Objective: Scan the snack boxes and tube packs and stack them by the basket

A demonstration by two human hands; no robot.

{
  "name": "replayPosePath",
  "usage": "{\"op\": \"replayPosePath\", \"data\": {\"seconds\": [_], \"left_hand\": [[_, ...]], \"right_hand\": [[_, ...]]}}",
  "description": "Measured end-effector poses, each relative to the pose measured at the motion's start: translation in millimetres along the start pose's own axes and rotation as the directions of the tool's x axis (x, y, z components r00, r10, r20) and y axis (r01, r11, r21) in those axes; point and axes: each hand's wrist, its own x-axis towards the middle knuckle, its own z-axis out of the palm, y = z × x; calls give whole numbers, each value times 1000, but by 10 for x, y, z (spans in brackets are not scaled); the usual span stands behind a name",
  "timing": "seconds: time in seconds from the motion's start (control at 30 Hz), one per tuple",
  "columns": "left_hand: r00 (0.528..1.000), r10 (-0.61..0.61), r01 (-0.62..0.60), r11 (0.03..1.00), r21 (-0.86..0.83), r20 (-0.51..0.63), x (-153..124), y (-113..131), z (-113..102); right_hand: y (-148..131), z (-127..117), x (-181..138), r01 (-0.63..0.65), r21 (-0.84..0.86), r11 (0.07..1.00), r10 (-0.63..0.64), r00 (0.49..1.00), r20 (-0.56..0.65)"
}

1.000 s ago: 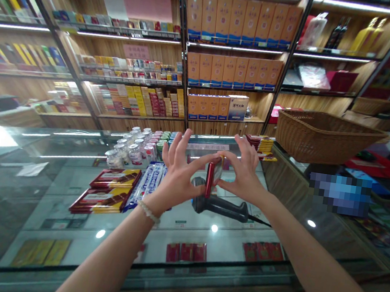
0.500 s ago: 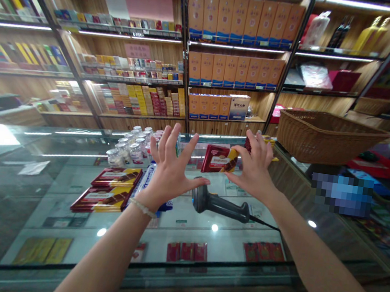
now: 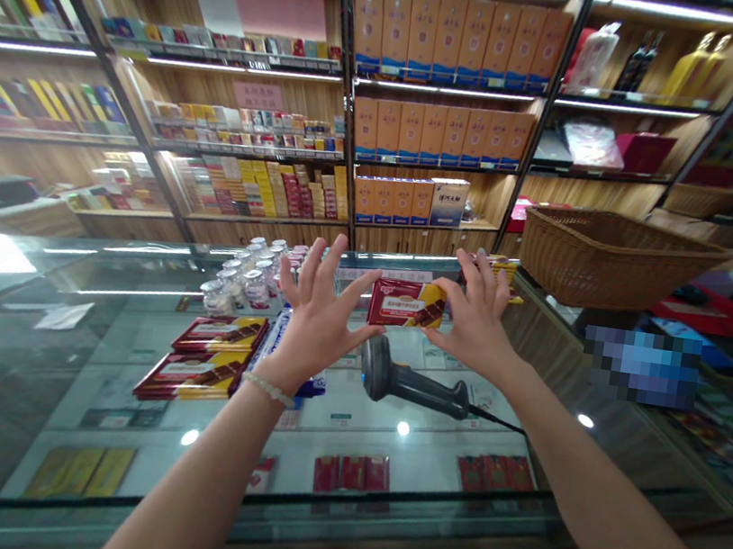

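A red and yellow chocolate bar (image 3: 403, 304) stands upright above the glass counter, its printed face towards me. My right hand (image 3: 480, 313) pinches its right end between thumb and index finger. At the other end, the thumb and index fingertips of my left hand (image 3: 319, 322) meet its left corners, while the remaining fingers are spread. Below the bar lies a dark handheld barcode scanner (image 3: 419, 386) with a cable to the right. Similar red and yellow bars (image 3: 199, 369) lie left of my left wrist, beside blue packs (image 3: 313, 387) partly hidden by it.
Several small lidded jars (image 3: 249, 281) stand behind my left hand. A wicker basket (image 3: 620, 260) sits at the right. More red and yellow packs (image 3: 507, 272) lie behind my right hand. Shelves with orange boxes (image 3: 420, 132) line the wall. Goods show under the glass counter top (image 3: 343, 439).
The chocolate bar has shifted slightly left with my right hand. My left hand's thumb and index finger, apart from it before, now meet its left end.
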Motion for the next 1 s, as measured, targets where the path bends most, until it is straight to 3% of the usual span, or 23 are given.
{"op": "replayPosePath", "data": {"seconds": [0.43,0.77,1.0], "left_hand": [[998,-44,42,998,-47,-35,4,-104,11],[986,-139,147,986,-80,97,12,71,105],[975,-93,109,991,-72,202,180,262,169]], "right_hand": [[203,-129,175,49,-24,999,-49,999,12],[451,-162,21,49,-9,999,-49,998,38],[706,-219,-80,19,11,1000,-20,995,99]]}}
